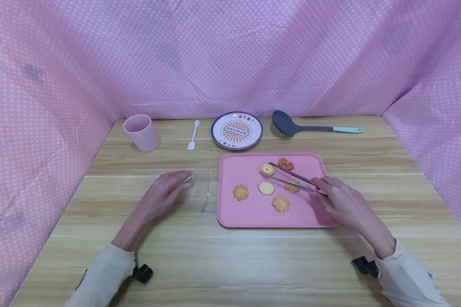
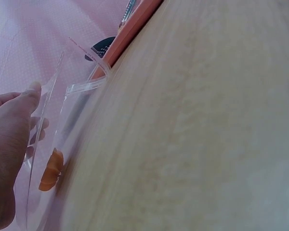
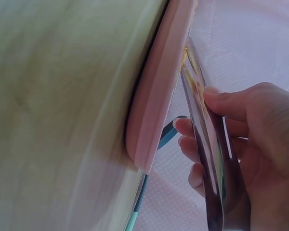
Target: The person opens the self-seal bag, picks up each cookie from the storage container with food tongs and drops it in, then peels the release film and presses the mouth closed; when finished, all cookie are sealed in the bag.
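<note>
Right hand [image 1: 343,202] clamped round metal tongs [image 3: 236,199], tips astride a holed cookie [image 1: 267,169] on the pink tray [image 1: 234,217]; pretzel [image 1: 286,164] just beside. Left hand [image 1: 165,192] pinching a clear bag [image 1: 198,185], left of tray, brown piece [image 2: 51,171] visible through it. Farther out: plate [image 1: 237,131], slotted ladle [image 1: 283,123], white spatula [image 1: 194,135], pink cup [image 1: 147,136]

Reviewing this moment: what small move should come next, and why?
Probably squeeze the tongs gently: held in the right hand, they straddle the holed cookie, while the left hand holds a clear bag beside the tray.
</note>
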Demonstrator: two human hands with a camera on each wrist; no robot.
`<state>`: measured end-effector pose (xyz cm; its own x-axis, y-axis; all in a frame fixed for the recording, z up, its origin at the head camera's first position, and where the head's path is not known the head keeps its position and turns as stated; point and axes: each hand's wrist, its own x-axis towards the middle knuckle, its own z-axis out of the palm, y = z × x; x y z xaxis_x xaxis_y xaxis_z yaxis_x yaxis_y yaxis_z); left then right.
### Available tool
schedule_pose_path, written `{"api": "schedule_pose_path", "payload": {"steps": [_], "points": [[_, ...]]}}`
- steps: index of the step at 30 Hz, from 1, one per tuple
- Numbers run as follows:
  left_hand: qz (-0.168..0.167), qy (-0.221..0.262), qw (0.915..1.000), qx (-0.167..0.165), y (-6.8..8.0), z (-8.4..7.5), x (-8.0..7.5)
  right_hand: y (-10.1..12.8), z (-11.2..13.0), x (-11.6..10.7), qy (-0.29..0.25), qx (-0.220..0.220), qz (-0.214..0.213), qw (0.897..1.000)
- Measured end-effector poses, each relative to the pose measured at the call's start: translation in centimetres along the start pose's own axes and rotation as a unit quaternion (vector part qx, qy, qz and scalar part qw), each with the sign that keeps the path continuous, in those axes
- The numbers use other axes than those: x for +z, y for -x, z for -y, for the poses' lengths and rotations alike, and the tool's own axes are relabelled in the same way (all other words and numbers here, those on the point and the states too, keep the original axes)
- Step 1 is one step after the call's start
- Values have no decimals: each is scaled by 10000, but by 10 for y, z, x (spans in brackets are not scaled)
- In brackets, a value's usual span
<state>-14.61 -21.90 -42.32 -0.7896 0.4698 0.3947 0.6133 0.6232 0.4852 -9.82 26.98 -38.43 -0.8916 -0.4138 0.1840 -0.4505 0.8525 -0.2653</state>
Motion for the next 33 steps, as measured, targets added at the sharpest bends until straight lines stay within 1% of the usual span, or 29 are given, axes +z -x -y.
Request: {"api": "schedule_pose_path", "payload": {"steps": [4, 11, 17, 27, 33], "points": [[-4, -17, 10000, -35, 0, -1, 0, -1, 2, 0, 24, -128, -89, 9999], [-41, -15, 10000, 5, 0, 0, 0, -7, 11, 4, -120, -198, -70, 9997], [-17, -21, 9999, -102, 1, -2, -1, -16, 20, 10, -156, -486, -133, 9986], [56, -31, 9999, -156, 1, -1, -2, -30, 33, 20, -163, -878, -185, 9958], [3, -1, 10000, -71, 0, -1, -2, -36, 43, 23, -202, -862, -41, 9961]]}}
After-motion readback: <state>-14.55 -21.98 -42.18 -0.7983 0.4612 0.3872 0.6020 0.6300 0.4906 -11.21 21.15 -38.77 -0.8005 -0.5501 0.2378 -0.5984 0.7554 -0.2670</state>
